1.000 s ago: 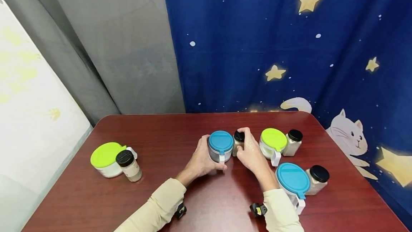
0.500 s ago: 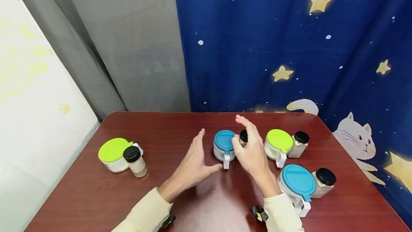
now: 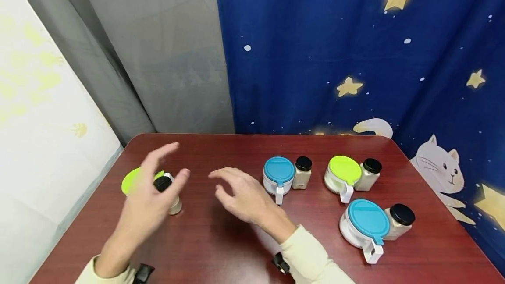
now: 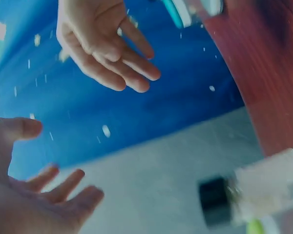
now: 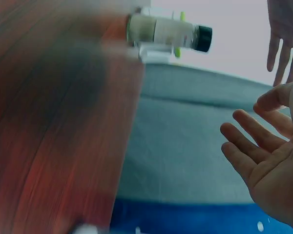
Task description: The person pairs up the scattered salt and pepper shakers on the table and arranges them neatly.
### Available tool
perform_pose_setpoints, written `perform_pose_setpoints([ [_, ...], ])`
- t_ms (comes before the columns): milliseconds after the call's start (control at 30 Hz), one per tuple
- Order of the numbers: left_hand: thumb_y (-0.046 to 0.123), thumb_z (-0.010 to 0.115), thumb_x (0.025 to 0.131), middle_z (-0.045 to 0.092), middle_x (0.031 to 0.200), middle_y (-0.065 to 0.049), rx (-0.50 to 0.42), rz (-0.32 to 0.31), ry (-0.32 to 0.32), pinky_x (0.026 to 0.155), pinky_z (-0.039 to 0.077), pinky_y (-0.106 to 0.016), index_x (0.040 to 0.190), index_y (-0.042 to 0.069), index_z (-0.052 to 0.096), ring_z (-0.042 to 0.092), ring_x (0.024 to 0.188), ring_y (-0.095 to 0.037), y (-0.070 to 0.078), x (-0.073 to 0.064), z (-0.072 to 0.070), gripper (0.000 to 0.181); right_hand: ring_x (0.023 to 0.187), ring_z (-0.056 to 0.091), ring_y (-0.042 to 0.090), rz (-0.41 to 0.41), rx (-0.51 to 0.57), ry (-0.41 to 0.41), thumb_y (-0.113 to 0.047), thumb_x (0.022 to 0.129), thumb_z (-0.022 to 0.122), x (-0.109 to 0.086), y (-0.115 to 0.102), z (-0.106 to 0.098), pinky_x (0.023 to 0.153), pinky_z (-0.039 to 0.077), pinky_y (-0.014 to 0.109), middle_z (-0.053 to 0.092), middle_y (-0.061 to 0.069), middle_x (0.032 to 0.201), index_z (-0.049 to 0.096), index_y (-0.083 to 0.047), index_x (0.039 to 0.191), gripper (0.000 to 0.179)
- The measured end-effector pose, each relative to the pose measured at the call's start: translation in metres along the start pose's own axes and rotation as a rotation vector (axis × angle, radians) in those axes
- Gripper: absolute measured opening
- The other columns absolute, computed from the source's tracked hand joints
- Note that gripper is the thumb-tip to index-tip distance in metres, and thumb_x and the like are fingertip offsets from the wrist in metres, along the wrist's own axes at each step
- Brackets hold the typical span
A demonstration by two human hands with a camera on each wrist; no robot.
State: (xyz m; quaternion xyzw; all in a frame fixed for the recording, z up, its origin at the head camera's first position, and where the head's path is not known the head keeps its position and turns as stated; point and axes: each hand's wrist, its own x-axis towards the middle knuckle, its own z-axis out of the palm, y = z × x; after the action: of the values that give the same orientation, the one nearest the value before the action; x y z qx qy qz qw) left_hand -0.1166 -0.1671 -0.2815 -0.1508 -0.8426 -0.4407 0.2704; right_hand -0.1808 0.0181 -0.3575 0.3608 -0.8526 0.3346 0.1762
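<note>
My left hand (image 3: 147,203), a little blurred, hovers with spread fingers in front of the green-lidded jar (image 3: 130,179) and the black-capped spice bottle (image 3: 175,207) at the table's left. It covers much of both in the head view. To its right my right hand (image 3: 248,194) hangs over the middle of the table, fingers loosely bent and holding nothing. The left wrist view shows the spice bottle (image 4: 263,187) lower right, apart from the fingers. In the right wrist view the same bottle (image 5: 171,34) stands beyond the right hand (image 5: 273,161).
Right of centre a blue-lidded jar (image 3: 279,170) stands beside a black-capped bottle (image 3: 302,176). Farther right come a green-lidded jar (image 3: 344,170) with its bottle (image 3: 368,176), and nearer, a larger blue-lidded jar (image 3: 367,220) with another bottle (image 3: 398,222). Curtains hang behind the table (image 3: 221,152).
Both hands have left the middle blue-lidded jar and its bottle, which now stand side by side. They have swung left, the left hand reaching the front of the left green-lidded jar.
</note>
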Motion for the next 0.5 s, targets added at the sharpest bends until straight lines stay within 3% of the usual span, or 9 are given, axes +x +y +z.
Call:
perform_pose_setpoints([
  [67,0.008,0.064,0.084,0.047,0.127,-0.002,-0.032,-0.085,0.044,0.094,0.029,-0.019,0.131,0.01,0.041,0.041,0.117,-0.017,-0.014,0.004,-0.013,0.053,0.106,0.045,-0.004,-0.001,0.009,-0.054,-0.023,0.088,0.051,0.012,-0.007,0.011,0.088,0.038,0.02,0.054,-0.016,0.113,0.058,-0.025,0.115,0.028],
  [167,0.01,0.062,0.086,0.045,0.128,-0.006,-0.067,-0.174,0.102,0.095,0.028,-0.016,0.134,0.01,0.035,0.039,0.12,-0.017,-0.051,0.008,-0.029,0.056,0.109,0.043,-0.005,-0.005,0.017,-0.114,-0.023,0.088,0.051,0.027,-0.017,0.026,0.089,0.037,0.019,0.051,-0.018,0.117,0.055,-0.026,0.12,0.033],
  [267,0.017,0.06,0.087,0.043,0.128,-0.007,-0.041,-0.274,0.143,0.096,0.028,-0.017,0.136,0.011,0.032,0.038,0.121,-0.018,-0.091,0.012,-0.036,0.056,0.114,0.038,-0.004,-0.029,-0.013,-0.143,-0.026,0.087,0.053,0.038,-0.023,0.043,0.09,0.036,0.02,0.046,-0.017,0.124,0.05,-0.029,0.126,0.039],
  [333,0.026,0.062,0.086,0.042,0.127,-0.006,0.022,-0.352,0.175,0.097,0.028,-0.025,0.135,0.011,0.031,0.038,0.12,-0.019,-0.116,0.011,-0.036,0.06,0.116,0.037,-0.001,-0.053,-0.063,-0.161,-0.032,0.088,0.054,0.042,-0.027,0.058,0.087,0.04,0.023,0.042,-0.016,0.129,0.047,-0.032,0.13,0.043],
  [400,0.035,0.064,0.083,0.042,0.126,-0.009,0.148,-0.413,0.19,0.097,0.026,-0.038,0.133,0.01,0.032,0.038,0.119,-0.026,-0.139,0.008,-0.034,0.065,0.117,0.037,0.002,-0.063,-0.115,-0.193,-0.04,0.088,0.054,0.044,-0.031,0.075,0.08,0.044,0.026,0.035,-0.014,0.135,0.042,-0.036,0.132,0.046],
  [500,0.048,0.063,0.079,0.038,0.123,-0.019,0.363,-0.474,0.122,0.079,0.022,-0.059,0.128,0.007,0.038,0.032,0.114,-0.04,-0.167,-0.004,-0.028,0.069,0.115,0.039,0.006,-0.055,-0.162,-0.24,-0.049,0.088,0.05,0.041,-0.034,0.096,0.066,0.047,0.026,0.027,-0.01,0.14,0.038,-0.041,0.132,0.047],
])
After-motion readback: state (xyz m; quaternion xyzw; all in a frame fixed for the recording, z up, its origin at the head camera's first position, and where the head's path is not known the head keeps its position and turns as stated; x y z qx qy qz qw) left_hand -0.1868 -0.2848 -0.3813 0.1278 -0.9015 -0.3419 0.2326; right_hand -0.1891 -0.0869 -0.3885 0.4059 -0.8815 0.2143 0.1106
